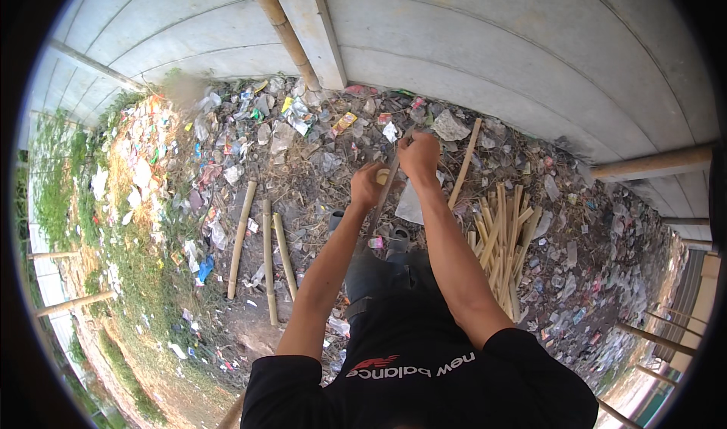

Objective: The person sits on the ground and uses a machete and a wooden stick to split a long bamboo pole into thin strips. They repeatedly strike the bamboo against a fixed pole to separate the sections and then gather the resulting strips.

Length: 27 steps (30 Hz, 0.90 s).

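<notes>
Right hand [419, 156] clenched high on long grey blade [385, 190]; left hand [366, 187] gripping pale upright bamboo piece [383, 176], steadying it for splitting. Split yellow bamboo strips [503, 240] piled right.

Your right hand [419, 156] covers the top of the long blade [382, 194], and your left hand [367, 185] wraps most of the bamboo piece [384, 176], so its length stays unknown. Your legs hide the blade's lower end. The litter [250, 126] against the concrete wall [469, 43] is too small to identify.
</notes>
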Available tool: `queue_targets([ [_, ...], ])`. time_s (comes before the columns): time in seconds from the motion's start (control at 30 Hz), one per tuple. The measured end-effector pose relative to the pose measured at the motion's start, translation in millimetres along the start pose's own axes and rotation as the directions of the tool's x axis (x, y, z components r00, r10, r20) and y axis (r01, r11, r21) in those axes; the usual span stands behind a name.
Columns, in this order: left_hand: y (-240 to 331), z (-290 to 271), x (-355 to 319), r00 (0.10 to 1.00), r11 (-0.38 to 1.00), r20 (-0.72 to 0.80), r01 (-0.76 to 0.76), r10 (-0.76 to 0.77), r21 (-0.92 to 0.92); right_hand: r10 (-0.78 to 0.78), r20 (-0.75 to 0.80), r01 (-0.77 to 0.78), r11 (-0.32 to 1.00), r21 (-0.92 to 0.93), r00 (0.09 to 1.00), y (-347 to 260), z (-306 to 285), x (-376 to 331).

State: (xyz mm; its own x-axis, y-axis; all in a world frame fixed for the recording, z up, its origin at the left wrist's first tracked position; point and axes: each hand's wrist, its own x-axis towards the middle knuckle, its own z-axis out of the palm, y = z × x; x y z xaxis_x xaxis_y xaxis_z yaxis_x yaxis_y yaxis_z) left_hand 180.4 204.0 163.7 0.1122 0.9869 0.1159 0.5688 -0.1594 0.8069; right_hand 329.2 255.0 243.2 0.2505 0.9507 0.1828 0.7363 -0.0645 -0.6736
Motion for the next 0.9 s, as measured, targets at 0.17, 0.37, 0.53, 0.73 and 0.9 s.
queue_targets([
  [0.17, 2, -2, -2, 1.0, 1.0, 0.004, -0.011, 0.011, 0.008, -0.042, 0.011, 0.042, 0.999, -0.003, 0.999, -2, 2, 1],
  [0.37, 0, -4, -7, 1.0, 1.0, 0.024, 0.016, -0.017, 0.023, 0.013, 0.07, -0.018, 0.998, 0.063, 0.997, -21, -5, -4],
  [0.53, -4, -3, -8, 1.0, 1.0, 0.013, 0.01, -0.01, 0.002, 0.008, 0.074, -0.012, 0.998, 0.054, 0.997, -15, 4, -3],
  [0.73, -6, -5, -11, 1.0, 1.0, 0.002, 0.003, -0.003, -0.018, -0.057, 0.02, 0.056, 0.997, 0.052, 0.998, -16, 11, -6],
  [0.9, -6, -5, -12, 1.0, 1.0, 0.003, 0.018, -0.018, 0.001, -0.017, 0.06, 0.015, 0.999, 0.04, 0.998, -23, 8, -6],
])
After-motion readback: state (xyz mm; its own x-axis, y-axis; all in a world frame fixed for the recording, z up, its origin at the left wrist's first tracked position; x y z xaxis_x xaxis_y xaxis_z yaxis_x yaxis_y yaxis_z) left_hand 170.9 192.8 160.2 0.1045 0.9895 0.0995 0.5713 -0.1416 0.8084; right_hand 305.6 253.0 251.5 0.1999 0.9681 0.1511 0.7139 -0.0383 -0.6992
